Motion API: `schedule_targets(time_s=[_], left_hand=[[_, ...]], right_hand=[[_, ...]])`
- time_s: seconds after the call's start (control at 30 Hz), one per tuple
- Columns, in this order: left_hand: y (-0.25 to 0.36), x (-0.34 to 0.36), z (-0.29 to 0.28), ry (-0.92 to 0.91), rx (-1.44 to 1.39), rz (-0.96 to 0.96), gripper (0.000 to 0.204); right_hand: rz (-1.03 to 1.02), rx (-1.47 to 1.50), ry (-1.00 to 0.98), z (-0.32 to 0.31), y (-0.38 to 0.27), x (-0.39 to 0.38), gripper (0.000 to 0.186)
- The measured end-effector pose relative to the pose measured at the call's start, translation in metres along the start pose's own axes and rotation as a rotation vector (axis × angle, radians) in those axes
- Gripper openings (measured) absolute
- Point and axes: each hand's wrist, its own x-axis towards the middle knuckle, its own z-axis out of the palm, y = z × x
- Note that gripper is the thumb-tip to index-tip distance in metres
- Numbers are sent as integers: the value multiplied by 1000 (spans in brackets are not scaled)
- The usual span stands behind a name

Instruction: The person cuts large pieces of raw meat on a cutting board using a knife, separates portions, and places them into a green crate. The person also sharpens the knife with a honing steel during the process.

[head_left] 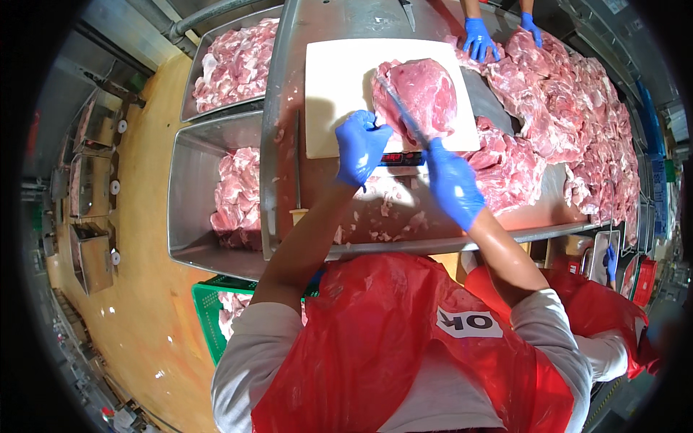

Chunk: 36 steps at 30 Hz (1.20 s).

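Note:
A large pink piece of raw meat point(429, 90) lies on a white cutting board point(336, 76). My right hand point(453, 184), in a blue glove, is wrapped round the handle of a knife point(406, 113). Its long blade slants up and left across the meat's left side. Also gloved in blue, my left hand point(361, 149) is closed at the board's near edge, beside the meat's lower left. What its fingers hold, if anything, is hidden. Between my hands, a small dark panel with a red digital display point(402, 159) shows at the board's near edge.
Raw meat point(570, 108) is heaped on the metal table's right. Another person's blue-gloved hands point(478, 40) touch it. A sharpening-steel-like rod point(297, 159) lies left of the board, a second knife point(408, 13) beyond. Metal bins point(189, 180) of meat and a green crate point(209, 317) stand left.

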Motion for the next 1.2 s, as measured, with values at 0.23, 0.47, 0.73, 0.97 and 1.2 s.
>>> schedule_targets(time_s=[0.23,0.47,0.73,0.97,1.2], left_hand=[[-5,-8,-3,82,-78,122,13],[-8,-10,-4,-19,-248,15,10],[-20,11,-29,33,32,228,8],[-21,10,-39,-131,96,320,8],[-22,28,-80,-140,72,39,9]], right_hand=[[28,-98,-226,20,-26,39,17],[-20,-218,-548,-10,33,15,18],[-58,-163,-414,26,-15,68,25],[-80,-196,-600,14,-13,65,24],[36,-294,-611,-5,22,3,24]])
